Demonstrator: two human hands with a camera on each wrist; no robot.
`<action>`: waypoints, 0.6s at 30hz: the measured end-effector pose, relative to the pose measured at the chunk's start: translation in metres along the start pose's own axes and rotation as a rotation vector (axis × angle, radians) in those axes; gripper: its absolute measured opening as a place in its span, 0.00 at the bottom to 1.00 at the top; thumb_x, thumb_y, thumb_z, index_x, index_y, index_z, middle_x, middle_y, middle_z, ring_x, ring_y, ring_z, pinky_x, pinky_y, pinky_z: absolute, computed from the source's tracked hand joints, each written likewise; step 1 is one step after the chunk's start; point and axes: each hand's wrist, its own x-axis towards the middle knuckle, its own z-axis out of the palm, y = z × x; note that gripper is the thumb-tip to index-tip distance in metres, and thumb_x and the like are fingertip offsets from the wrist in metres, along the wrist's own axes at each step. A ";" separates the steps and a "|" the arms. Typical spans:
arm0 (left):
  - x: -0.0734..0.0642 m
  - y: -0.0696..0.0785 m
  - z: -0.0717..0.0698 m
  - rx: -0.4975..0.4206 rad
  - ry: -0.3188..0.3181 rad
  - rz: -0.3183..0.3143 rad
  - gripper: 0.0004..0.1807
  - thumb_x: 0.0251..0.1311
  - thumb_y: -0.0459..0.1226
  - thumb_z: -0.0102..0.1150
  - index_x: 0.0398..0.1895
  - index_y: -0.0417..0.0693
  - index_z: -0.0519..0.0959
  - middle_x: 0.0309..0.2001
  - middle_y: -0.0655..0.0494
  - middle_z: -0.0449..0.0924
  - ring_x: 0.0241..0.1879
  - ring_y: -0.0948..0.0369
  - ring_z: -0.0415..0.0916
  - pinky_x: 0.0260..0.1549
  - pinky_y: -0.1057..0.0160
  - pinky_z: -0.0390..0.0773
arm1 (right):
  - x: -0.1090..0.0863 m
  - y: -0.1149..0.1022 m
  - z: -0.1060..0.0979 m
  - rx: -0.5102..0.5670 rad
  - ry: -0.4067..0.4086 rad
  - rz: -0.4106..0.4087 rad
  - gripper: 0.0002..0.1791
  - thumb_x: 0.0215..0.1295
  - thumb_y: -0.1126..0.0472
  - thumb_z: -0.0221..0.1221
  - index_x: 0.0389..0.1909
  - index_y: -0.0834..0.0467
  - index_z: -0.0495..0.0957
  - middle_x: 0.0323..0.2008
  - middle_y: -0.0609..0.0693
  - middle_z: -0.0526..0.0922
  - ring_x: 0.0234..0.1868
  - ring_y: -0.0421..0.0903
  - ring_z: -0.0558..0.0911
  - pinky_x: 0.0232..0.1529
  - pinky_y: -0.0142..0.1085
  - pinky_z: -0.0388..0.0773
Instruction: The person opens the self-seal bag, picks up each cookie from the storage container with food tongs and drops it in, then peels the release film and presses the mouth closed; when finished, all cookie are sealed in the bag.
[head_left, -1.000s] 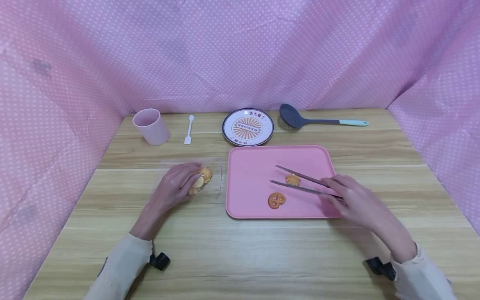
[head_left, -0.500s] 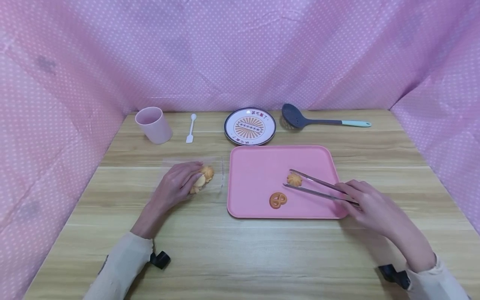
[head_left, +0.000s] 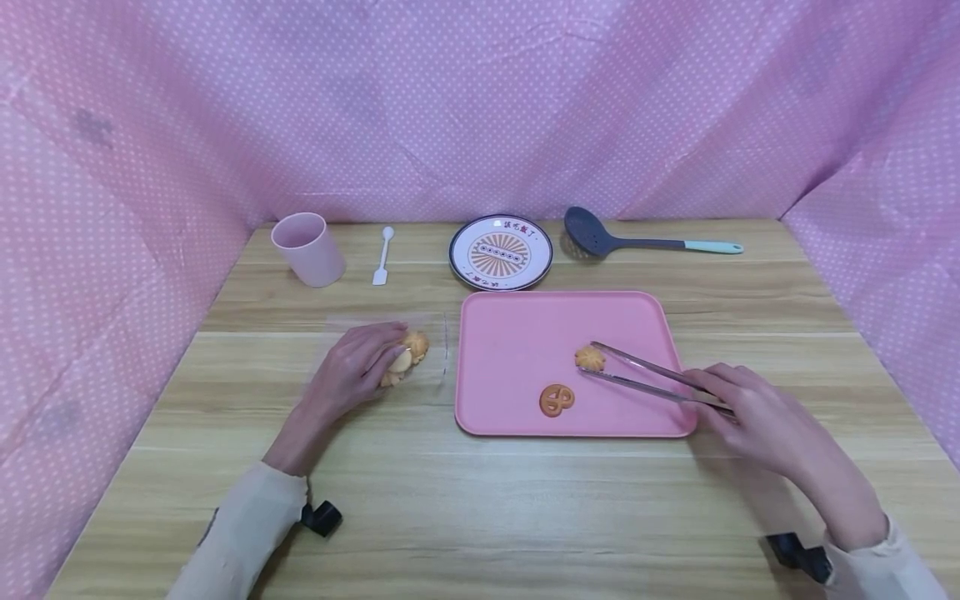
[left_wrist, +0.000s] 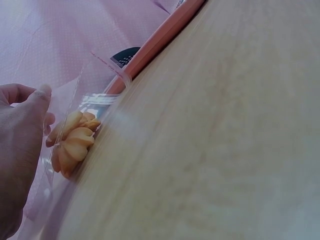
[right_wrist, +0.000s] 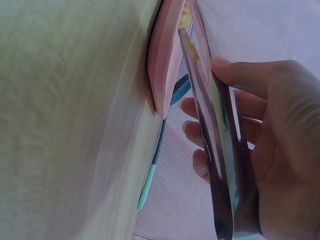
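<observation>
In the head view, my right hand grips metal tongs over the right part of the pink tray. The tongs' arms stand apart, their tips at a flower-shaped cookie on the tray; whether they touch it I cannot tell. A brown pretzel-shaped cookie lies in front of it. Left of the tray, my left hand holds a clear plastic bag with several cookies in it. Part of the bag and its cookies is hidden behind my fingers.
At the back of the wooden table stand a pink cup and a patterned plate. A small white spatula-ended stick lies between them. A dark slotted ladle with a mint handle lies back right. Pink dotted cloth hangs behind.
My right hand has drawn the tongs to the right, so their tips are now beside the cookie instead of beyond it. The left hand has kept its hold on the bag.
</observation>
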 end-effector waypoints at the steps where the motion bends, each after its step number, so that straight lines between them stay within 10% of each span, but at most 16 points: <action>1: 0.000 0.000 0.000 0.001 -0.006 -0.003 0.23 0.81 0.46 0.49 0.52 0.34 0.83 0.55 0.42 0.85 0.55 0.45 0.82 0.61 0.48 0.77 | 0.000 0.000 0.000 -0.001 0.002 -0.001 0.24 0.56 0.65 0.74 0.55 0.61 0.84 0.46 0.57 0.85 0.44 0.59 0.84 0.37 0.59 0.83; 18: 0.000 -0.001 0.001 -0.001 0.005 0.007 0.20 0.80 0.44 0.51 0.52 0.35 0.83 0.54 0.42 0.85 0.55 0.44 0.82 0.61 0.48 0.77 | 0.000 0.002 0.008 -0.042 0.077 -0.057 0.26 0.53 0.66 0.75 0.56 0.60 0.83 0.46 0.56 0.85 0.42 0.57 0.84 0.32 0.56 0.82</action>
